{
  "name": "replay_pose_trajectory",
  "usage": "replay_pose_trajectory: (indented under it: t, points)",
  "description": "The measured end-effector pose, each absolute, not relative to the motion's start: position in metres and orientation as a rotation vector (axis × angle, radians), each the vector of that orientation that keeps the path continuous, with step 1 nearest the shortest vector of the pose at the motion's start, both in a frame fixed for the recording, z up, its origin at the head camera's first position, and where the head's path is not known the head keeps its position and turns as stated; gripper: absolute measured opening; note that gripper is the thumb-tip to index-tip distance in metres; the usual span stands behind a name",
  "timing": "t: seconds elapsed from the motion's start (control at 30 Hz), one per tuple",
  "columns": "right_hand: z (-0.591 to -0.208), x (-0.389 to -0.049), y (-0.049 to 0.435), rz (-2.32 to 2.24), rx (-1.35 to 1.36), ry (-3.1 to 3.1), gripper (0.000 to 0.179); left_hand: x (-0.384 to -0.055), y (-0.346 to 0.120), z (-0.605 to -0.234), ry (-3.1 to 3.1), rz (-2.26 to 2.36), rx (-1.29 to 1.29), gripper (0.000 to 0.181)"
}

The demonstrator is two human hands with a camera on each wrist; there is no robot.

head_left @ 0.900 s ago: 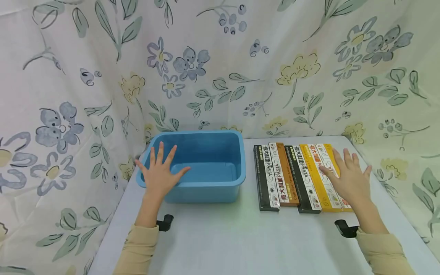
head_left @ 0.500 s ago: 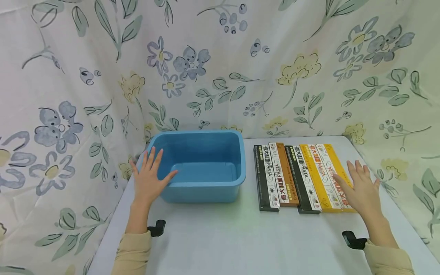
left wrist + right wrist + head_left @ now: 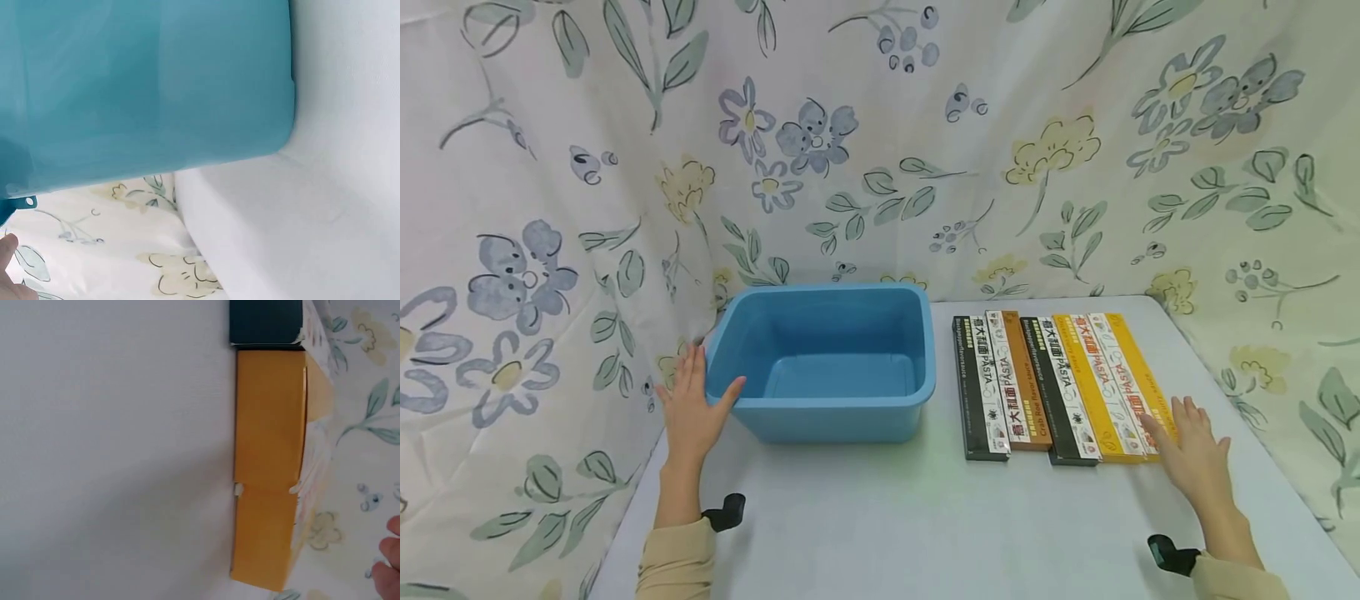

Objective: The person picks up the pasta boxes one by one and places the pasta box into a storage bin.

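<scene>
A blue plastic basin (image 3: 831,425) stands at the table's left, its inside bare. My left hand (image 3: 688,408) is at its front left corner, fingers straight along the outer left side and thumb spread over the front rim; whether it touches cannot be told. The left wrist view shows the basin's wall (image 3: 156,94) and a bit of the hand (image 3: 12,275) below the rim. At the right lie several long pasta boxes side by side: black (image 3: 973,392), brown (image 3: 1033,383) and yellow (image 3: 1078,375). My right hand (image 3: 1198,458), fingers loosely extended and holding nothing, hovers by the yellow boxes' front right corner.
The white table (image 3: 940,533) extends in front of the basin and boxes. A floral cloth (image 3: 880,167) hangs behind and along both sides. A black wrist device (image 3: 726,512) sticks out from the left wrist, another device (image 3: 1172,556) from the right.
My left hand has moved left and nearer to me, from over the basin to its left corner. My right hand has drawn back toward me and rightward from over the yellow boxes.
</scene>
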State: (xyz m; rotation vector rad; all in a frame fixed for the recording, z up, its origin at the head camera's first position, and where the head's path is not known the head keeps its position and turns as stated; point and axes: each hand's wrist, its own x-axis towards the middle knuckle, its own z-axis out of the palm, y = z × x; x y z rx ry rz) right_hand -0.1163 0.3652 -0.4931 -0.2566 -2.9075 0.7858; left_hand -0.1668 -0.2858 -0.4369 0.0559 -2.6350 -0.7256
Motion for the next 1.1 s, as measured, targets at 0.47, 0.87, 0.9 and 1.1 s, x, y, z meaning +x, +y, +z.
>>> replay_pose_trajectory:
  t: [0.47,0.87,0.9,1.1]
  points:
    - [-0.519,-0.116,0.375,0.871,-0.303,-2.947,0.081,-0.164,-0.286,-0.433,-2.686,-0.846,0.051,0.092]
    - [-0.531,-0.112,0.378,0.949,-0.358,-3.036,0.082,-0.162,-0.292,-0.424,-2.851,-0.986,0.062,0.109]
    - [-0.531,-0.112,0.379,0.936,-0.363,-3.047,0.083,-0.162,-0.292,-0.423,-2.85,-0.99,0.061,0.109]
    - [-0.532,-0.115,0.385,0.835,-0.359,-3.112,0.085,-0.162,-0.292,-0.425,-2.827,-1.025,0.072,0.109]
